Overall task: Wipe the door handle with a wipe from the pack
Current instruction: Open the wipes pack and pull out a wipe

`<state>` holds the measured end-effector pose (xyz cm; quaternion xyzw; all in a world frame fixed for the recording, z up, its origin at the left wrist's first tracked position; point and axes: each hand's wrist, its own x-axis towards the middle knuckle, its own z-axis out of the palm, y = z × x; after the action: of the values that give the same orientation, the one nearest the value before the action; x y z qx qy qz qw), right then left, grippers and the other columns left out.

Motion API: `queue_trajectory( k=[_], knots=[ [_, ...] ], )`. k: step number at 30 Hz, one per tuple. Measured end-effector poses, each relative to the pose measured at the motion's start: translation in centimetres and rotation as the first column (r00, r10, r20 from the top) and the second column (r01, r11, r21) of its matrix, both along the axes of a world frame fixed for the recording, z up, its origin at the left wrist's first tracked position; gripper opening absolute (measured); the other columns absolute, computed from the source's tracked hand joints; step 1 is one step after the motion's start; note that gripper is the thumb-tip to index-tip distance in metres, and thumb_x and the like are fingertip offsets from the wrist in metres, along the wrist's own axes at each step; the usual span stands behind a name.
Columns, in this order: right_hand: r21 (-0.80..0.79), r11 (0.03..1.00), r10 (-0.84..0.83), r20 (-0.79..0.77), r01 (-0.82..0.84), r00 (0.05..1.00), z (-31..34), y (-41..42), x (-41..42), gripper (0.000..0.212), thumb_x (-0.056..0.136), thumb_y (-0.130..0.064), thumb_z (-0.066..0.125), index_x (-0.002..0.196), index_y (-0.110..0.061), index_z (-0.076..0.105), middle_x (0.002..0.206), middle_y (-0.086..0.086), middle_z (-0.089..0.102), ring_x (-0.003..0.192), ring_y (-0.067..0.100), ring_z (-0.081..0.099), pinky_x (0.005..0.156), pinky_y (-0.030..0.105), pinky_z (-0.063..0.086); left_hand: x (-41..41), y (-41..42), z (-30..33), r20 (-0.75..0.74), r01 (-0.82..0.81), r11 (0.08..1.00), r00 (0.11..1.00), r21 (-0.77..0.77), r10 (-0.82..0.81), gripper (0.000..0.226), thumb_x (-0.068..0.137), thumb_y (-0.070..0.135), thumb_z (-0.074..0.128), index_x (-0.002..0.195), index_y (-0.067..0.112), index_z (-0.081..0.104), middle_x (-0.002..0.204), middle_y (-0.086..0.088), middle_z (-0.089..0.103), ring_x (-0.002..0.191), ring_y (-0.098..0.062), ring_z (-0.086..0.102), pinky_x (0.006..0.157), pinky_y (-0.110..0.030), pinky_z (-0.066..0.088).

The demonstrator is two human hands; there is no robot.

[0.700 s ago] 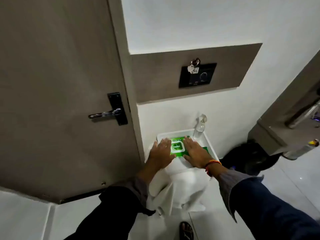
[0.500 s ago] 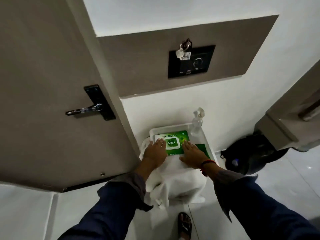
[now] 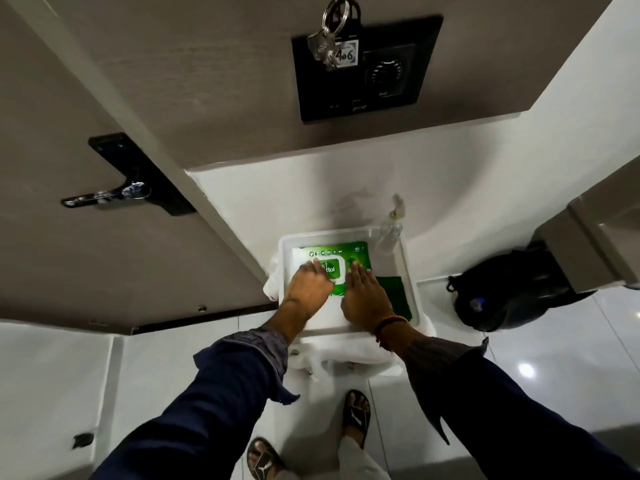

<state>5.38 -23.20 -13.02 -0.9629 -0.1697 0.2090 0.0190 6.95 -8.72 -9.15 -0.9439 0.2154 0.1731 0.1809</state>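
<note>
- Green wipe pack (image 3: 349, 252) lies flat in a white tray (image 3: 403, 258), w/ a white lid flap on top.
- Left hand (image 3: 310, 282) palm-down on the pack's left part, fingertips at the flap's left edge; fingers curled a bit. Can't tell if it has hold of the flap or just presses on it.
- Right hand (image 3: 363, 299) flat, fingers straight & together, pressing on the pack's right side; grips nothing. Red thread band on that wrist.
- Darker green item (image 3: 394, 292) in the tray just right of the right hand.
- Clear spray bottle (image 3: 391, 230) at the tray's far right corner.
- Tray sits on smth draped in white cloth (image 3: 329, 362).
- Door handle (image 3: 104, 195), chrome lever on a black plate, up left on the brown door, well apart from both hands.
- Keys w/ tag (image 3: 332, 43) hang at a black wall panel (image 3: 391, 81) above.
- Black bag (image 3: 495, 299) on floor, right.
</note>
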Motion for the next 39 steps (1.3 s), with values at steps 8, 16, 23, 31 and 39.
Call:
queue_trajectory(
  k=[8, 16, 23, 31, 39],
  knots=[
    [-0.092, 0.994, 0.061, 0.103, -0.052, 0.993, 0.1, -0.1, 0.2, 0.063, 0.063, -0.02, 0.077, 0.115, 0.014, 0.068, 0.122, 0.034, 0.065, 0.112, 0.044, 0.066, 0.097, 0.049, 0.053, 1.9, 1.3, 1.5, -0.047, 0.123, 0.991, 0.991, -0.056, -0.126, 0.02, 0.063, 0.017, 0.078, 0.081, 0.009, 0.077, 0.079, -0.012, 0.077, 0.063, -0.023, 0.072, 0.056, -0.027, 0.053],
    [-0.013, 0.999, -0.041, 0.198, 0.044, 0.979, 2.9, 0.4, 1.9, 0.043, 0.071, -0.015, 0.079, 0.109, 0.002, 0.068, 0.086, 0.017, 0.075, 0.077, 0.032, 0.071, 0.082, 0.039, 0.055, 6.0, 3.3, 3.7, -0.128, -0.254, 0.759, 0.966, -0.599, 0.223, 0.043, 0.106, 0.037, 0.034, 0.115, 0.013, 0.068, 0.113, -0.015, 0.073, 0.108, -0.035, 0.065, 0.093, -0.042, 0.051],
    [-0.146, 0.988, -0.016, 0.21, 0.048, 0.977, 4.0, 2.1, 2.7, 0.027, 0.09, -0.009, 0.057, 0.115, -0.015, 0.066, 0.112, 0.015, 0.067, 0.107, 0.035, 0.061, 0.1, 0.047, 0.043, 6.5, 3.0, 3.3, -0.133, -0.274, 0.753, 0.961, -0.599, 0.244, 0.039, 0.106, 0.036, 0.039, 0.104, 0.012, 0.069, 0.105, -0.012, 0.074, 0.1, -0.034, 0.066, 0.087, -0.04, 0.051],
    [0.37, 0.929, -0.135, 0.353, -0.006, 0.926, 3.3, -0.1, 2.3, 0.031, 0.056, 0.001, 0.08, 0.083, -0.013, 0.074, 0.113, 0.012, 0.057, 0.102, 0.032, 0.05, 0.078, 0.042, 0.048, 5.1, 3.8, 3.5, -0.164, -0.213, 0.735, 0.977, -0.644, 0.14, 0.036, 0.106, 0.033, 0.043, 0.096, 0.01, 0.068, 0.098, -0.014, 0.074, 0.093, -0.031, 0.066, 0.081, -0.038, 0.05],
    [0.505, 0.86, 0.002, 0.147, -0.077, 0.989, 2.5, -1.7, 1.2, 0.016, 0.061, 0.007, 0.055, 0.069, -0.002, 0.064, 0.122, 0.013, 0.07, 0.111, 0.038, 0.063, 0.098, 0.042, 0.048, 2.3, 3.8, 1.7, -0.084, 0.077, 0.947, 0.991, -0.311, -0.108, 0.03, 0.093, 0.006, 0.049, 0.119, 0.009, 0.064, 0.131, -0.014, 0.058, 0.116, -0.033, 0.061, 0.09, -0.043, 0.05]
  ],
)
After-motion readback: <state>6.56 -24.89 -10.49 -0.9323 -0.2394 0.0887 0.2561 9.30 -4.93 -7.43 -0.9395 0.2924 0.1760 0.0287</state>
